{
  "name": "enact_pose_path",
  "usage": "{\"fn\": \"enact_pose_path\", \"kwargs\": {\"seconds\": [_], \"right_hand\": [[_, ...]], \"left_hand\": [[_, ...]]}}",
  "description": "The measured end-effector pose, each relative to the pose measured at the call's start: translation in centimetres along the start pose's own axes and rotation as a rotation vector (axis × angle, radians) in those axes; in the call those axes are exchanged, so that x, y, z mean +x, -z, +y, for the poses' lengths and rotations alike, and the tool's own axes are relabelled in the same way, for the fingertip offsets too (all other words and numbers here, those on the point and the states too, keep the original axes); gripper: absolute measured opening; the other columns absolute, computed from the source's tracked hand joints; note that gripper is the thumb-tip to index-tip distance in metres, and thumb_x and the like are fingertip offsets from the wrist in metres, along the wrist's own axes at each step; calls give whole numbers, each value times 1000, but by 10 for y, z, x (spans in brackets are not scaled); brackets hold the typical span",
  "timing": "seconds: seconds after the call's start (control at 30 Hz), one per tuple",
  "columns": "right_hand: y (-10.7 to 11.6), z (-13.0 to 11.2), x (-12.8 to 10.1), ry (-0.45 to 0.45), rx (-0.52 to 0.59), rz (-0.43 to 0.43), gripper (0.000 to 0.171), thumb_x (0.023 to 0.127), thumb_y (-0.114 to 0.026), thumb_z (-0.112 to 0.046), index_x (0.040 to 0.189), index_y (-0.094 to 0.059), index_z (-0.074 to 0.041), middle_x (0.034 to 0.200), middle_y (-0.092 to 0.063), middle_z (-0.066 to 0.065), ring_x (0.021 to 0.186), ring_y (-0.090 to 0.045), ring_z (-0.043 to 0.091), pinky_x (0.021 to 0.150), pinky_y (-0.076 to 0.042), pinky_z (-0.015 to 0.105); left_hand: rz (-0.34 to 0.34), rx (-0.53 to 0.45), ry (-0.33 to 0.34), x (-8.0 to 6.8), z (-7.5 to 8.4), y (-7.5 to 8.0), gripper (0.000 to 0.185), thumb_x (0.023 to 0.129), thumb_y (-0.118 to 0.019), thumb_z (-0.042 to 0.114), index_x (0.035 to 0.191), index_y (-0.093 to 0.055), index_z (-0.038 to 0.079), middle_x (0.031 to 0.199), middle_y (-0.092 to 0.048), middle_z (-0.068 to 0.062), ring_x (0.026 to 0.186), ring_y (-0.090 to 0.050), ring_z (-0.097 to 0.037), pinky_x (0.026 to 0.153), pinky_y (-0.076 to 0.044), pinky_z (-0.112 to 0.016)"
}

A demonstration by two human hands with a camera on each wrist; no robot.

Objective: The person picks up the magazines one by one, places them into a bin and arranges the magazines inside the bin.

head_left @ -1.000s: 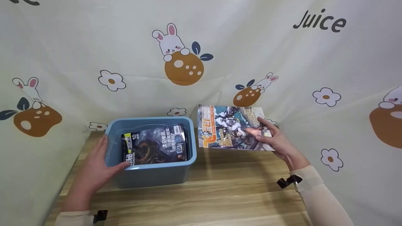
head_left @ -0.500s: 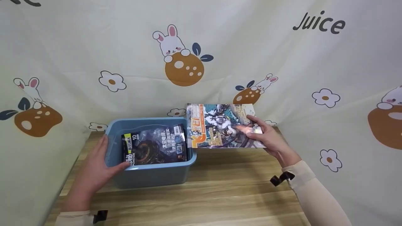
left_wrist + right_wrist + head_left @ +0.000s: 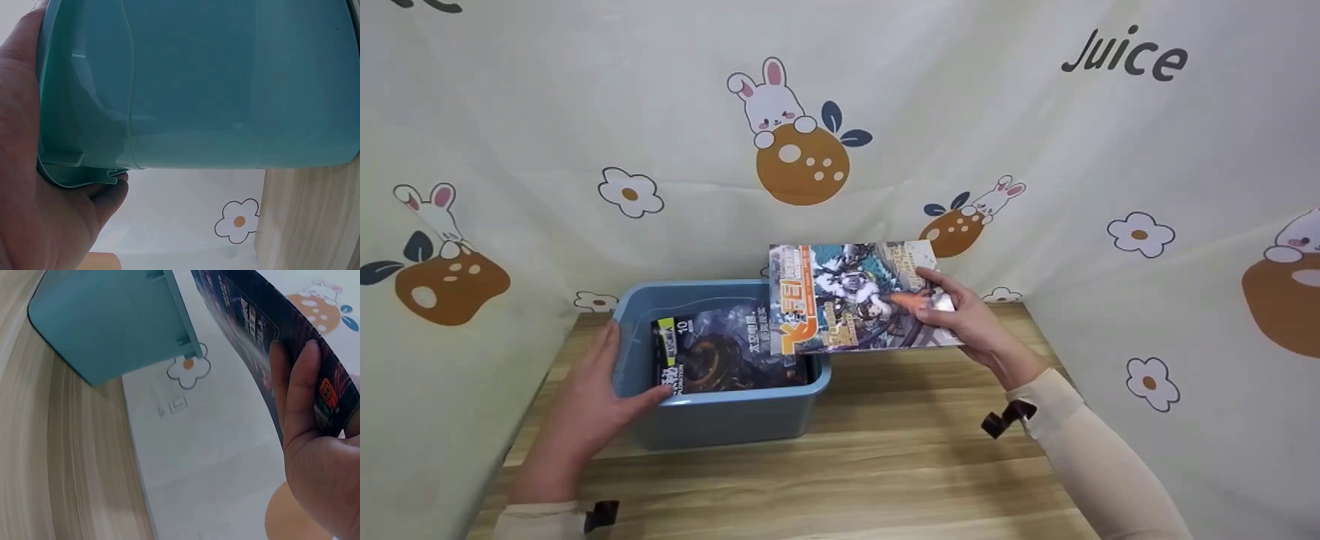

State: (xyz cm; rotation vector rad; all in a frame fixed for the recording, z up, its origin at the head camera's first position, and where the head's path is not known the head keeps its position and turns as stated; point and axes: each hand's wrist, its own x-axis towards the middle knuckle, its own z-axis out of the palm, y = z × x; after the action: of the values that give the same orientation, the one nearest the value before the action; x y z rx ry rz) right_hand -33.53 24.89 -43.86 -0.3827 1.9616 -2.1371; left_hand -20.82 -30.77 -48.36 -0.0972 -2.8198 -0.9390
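A dark magazine [image 3: 727, 351] lies in the blue bin [image 3: 720, 420] on a wood table [image 3: 885, 457], backed by a cartoon-print curtain [image 3: 1035, 135]. The right hand [image 3: 971, 322] pinches a colourful magazine [image 3: 847, 296] by its right edge, held over the bin's right rim. The left hand [image 3: 585, 409] grips the bin's left corner.

The bright magazine [image 3: 856, 298] covers the far right corner of the blue bin [image 3: 720, 416], and with it the right end of the dark magazine [image 3: 720, 352] lying inside. The right hand [image 3: 964, 322] shows only thumb and knuckles from above; its fingers are under the cover. In the left wrist view the bin fills the frame, cut off at the top and right, and the left hand [image 3: 39, 185] runs off the left edge. Cover lettering is too small to read.
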Motion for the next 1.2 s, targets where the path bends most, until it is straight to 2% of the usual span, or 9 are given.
{"fn": "enact_pose_path", "kwargs": {"seconds": [0.2, 0.37, 0.63, 1.03, 1.2], "right_hand": [[-15, -3, 7, -3, -24, 3, 86, 96, -77, 10, 171, -44, -16, 141, -61, 25, 108, -73, 26, 92, -65, 33], [-29, -1, 11, 8, 14, 0, 87, 95, -75, 13, 171, -43, -15, 148, -58, 25, 112, -74, 28, 93, -65, 34], [-56, 1, 17, 15, -1, -9, 88, 94, -78, 12, 170, -44, -14, 142, -63, 24, 107, -76, 26, 93, -65, 33], [-100, 9, 30, 44, 62, -38, 88, 93, -75, 16, 170, -42, -10, 158, -50, 23, 117, -72, 26, 93, -64, 30], [-118, 12, 35, 51, 70, -41, 89, 92, -76, 16, 170, -42, -10, 155, -53, 23, 110, -74, 24, 91, -65, 29]], "left_hand": [[-4, 8, 2, 0, -1, -1, 138, 89, -81, 73, 176, 1, 3, 181, -2, -30, 161, -12, -64, 119, -20, -88], [-8, 20, 7, 0, -1, -2, 138, 89, -80, 74, 176, 1, 3, 181, -2, -30, 161, -13, -64, 119, -20, -87], [-5, 34, 25, 0, 0, -2, 141, 88, -79, 78, 176, 2, 4, 181, -3, -31, 160, -14, -65, 117, -21, -88], [-30, 11, 57, 0, 1, -2, 141, 88, -79, 78, 176, 5, 7, 182, 0, -29, 161, -12, -65, 117, -22, -89], [-27, 6, 67, 1, 3, -1, 142, 87, -78, 80, 176, 6, 8, 182, 1, -29, 160, -11, -66, 116, -23, -89]]}}
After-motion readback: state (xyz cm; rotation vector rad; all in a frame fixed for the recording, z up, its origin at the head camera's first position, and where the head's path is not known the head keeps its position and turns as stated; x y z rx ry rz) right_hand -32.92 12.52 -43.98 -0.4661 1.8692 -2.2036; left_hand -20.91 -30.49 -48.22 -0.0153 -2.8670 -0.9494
